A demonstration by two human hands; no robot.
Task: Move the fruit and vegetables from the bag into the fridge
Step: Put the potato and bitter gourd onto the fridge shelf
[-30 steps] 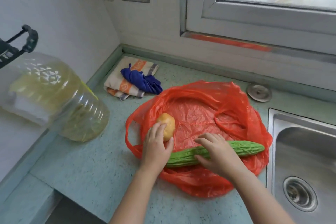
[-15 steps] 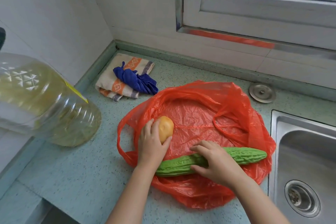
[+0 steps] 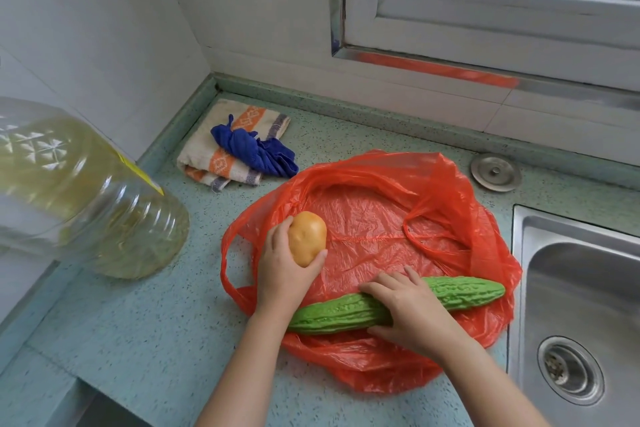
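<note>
Lying flattened and wide open on a speckled green counter (image 3: 156,340), a red bag (image 3: 381,225) is seen from above. A potato (image 3: 307,238) is gripped by the left hand (image 3: 284,274) at the bag's left edge, with fingers and thumb curled round it. Whether it is lifted off the plastic cannot be told. A gourd (image 3: 464,293), long, green and bumpy, is laid across the near part of the bag. Its middle is covered by the right hand (image 3: 412,308), with fingers curved over the top and thumb tucked at the near side. The gourd's right tip is near the bag's right edge, just beside a steel sink (image 3: 581,288). To the left, a large oil bottle (image 3: 86,201) is stood near the bag. Beyond the bag at far left, a folded towel (image 3: 207,159) is topped by a blue cloth (image 3: 256,152). Bare counter is shown at near left, between bottle and forearms.
</note>
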